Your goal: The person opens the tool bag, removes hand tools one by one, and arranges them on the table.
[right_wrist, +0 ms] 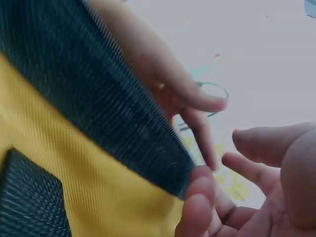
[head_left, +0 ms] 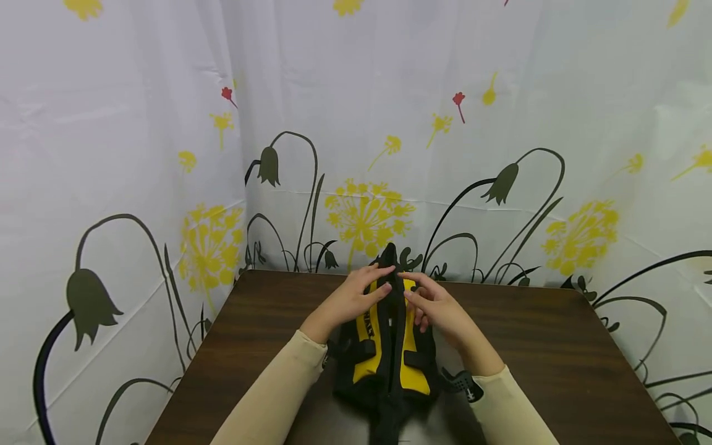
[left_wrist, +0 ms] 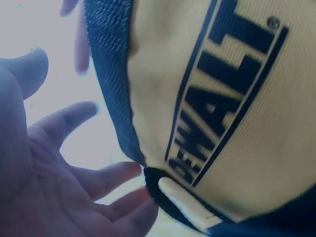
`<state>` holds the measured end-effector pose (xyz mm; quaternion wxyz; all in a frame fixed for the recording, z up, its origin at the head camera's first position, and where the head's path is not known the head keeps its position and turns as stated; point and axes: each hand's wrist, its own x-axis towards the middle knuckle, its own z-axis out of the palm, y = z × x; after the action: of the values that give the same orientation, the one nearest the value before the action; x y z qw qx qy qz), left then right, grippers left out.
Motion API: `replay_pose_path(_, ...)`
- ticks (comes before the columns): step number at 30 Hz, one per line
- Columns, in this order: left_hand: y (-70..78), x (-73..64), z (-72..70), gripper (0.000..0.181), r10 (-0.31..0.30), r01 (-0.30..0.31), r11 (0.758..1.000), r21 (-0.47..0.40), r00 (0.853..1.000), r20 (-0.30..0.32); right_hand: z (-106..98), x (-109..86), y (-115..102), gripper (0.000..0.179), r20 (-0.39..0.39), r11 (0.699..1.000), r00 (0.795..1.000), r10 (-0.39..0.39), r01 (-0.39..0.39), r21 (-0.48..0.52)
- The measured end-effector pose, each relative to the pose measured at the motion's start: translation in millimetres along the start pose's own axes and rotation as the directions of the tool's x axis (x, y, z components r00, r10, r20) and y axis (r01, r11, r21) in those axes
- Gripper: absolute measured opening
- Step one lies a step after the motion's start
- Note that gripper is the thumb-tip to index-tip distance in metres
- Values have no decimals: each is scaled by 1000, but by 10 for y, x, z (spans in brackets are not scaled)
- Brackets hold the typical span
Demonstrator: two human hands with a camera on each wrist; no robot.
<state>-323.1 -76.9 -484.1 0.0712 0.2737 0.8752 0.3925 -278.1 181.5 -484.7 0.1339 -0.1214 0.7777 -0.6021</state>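
Note:
A black and yellow DeWalt tool bag (head_left: 414,374) lies lengthwise before me, its zipped top parted along the middle. My left hand (head_left: 349,301) is at the left of its far end, thumb and fingers spread; in the left wrist view, fingertips meet the bag's dark edge beside the lettered panel (left_wrist: 163,84). Across the opening, my right hand (head_left: 442,309) has its index finger stretched toward the left one. The right wrist view has fingertips (right_wrist: 196,217) against the end of the zipper edge (right_wrist: 143,123), the thumb apart from them. The bag's inside is hidden.
The bag stands on a dark wooden table (head_left: 534,346). Behind and at the sides hangs a white curtain (head_left: 345,80) printed with flowers. A black strap (head_left: 389,420) runs from the bag's near end toward me. Dark bands circle both wrists.

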Motion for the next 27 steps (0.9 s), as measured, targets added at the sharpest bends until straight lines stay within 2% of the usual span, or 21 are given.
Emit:
replay_pose_path(4,-26,-19,75,71,-33,33,999,21,999,-1,62,112,19,49,7,998,999,46,-46,-43)
replay_pose_path(8,-28,-56,75,71,-60,60,997,37,998,-8,72,116,1,40,-2,995,998,66,-66,-76)
replay_pose_path(13,6,-76,-2,73,-50,50,999,13,998,-45,39,79,-95,31,-62,989,997,53,-61,-132)
replay_pose_path(17,13,-148,-40,73,-87,84,996,-43,995,-57,24,25,-121,30,-140,982,988,67,-90,-165)
replay_pose_path(19,-9,-188,-46,71,-108,106,993,-53,993,-55,27,-12,-112,31,-168,973,982,86,-119,-197)
replay_pose_path(22,-33,-225,-73,60,-107,104,993,-57,992,-64,24,-68,-91,27,-178,958,979,101,-144,-250)
replay_pose_path(27,-98,-273,-154,41,-104,99,994,-46,988,-111,-73,-146,-36,26,-150,954,986,69,-109,-279)
